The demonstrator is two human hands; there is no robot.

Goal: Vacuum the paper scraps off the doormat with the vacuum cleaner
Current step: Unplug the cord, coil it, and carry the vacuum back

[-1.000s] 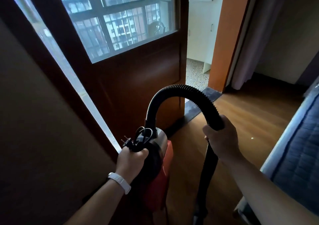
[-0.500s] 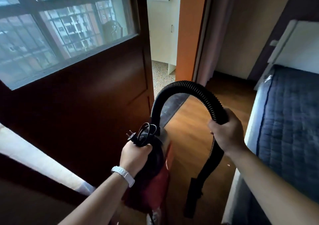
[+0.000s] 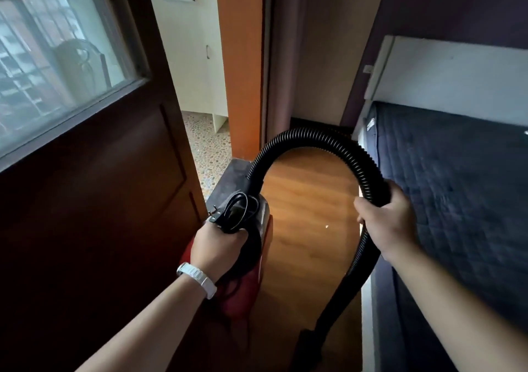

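I carry a red and black vacuum cleaner (image 3: 258, 260) off the floor. My left hand (image 3: 218, 247) is closed on its top handle, together with the coiled black cord and plug. A ribbed black hose (image 3: 308, 140) arches up from the body and over to my right hand (image 3: 390, 218), which grips it. Below that hand the hose runs down to a dark nozzle (image 3: 307, 346) near the floor. A grey doormat (image 3: 228, 183) lies at the doorway threshold ahead, partly hidden by the vacuum. One small white speck (image 3: 326, 226) lies on the wooden floor.
A dark wooden door (image 3: 100, 200) with a glass pane stands on my left. A bed with a dark blue mattress (image 3: 457, 186) fills the right side. Between them runs a narrow strip of wooden floor (image 3: 308, 200). Beyond the doorway are a pebbled floor and an orange wall panel (image 3: 243, 63).
My view has swung to the right, bringing the bed and the doorway more into sight. Both hands keep the same hold on the vacuum and the hose.
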